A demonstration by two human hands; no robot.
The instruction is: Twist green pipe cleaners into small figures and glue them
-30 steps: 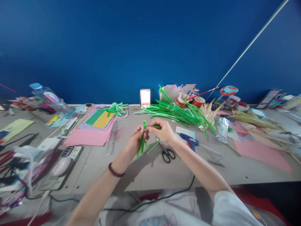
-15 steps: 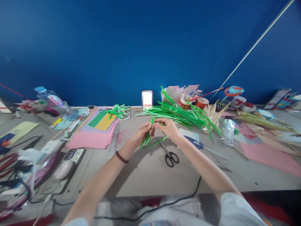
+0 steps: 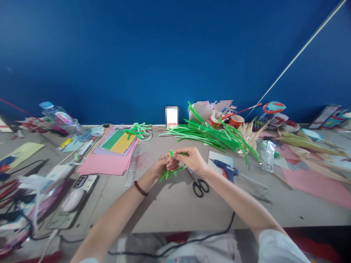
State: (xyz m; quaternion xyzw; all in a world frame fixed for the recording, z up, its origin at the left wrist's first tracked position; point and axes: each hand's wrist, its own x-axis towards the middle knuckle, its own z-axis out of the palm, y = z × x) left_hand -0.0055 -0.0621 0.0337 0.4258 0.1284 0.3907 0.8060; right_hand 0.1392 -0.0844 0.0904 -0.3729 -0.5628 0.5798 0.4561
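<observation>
Two hands (image 3: 178,164), one green pipe-cleaner bundle (image 3: 170,171)

Bent green pipe cleaners (image 3: 170,171), held above table

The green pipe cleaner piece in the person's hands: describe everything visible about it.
The green pipe cleaner piece is a small bundle of fuzzy bright-green stems, bent and gathered together. Its upper end forms a little loop that sticks up above the fingers; several loose ends fan out downward and to the left, and one stem runs off to the right. It is held above the table, not resting on it. The left hand pinches it from the left and the right hand grips it from the right, fingertips meeting at its middle.
</observation>
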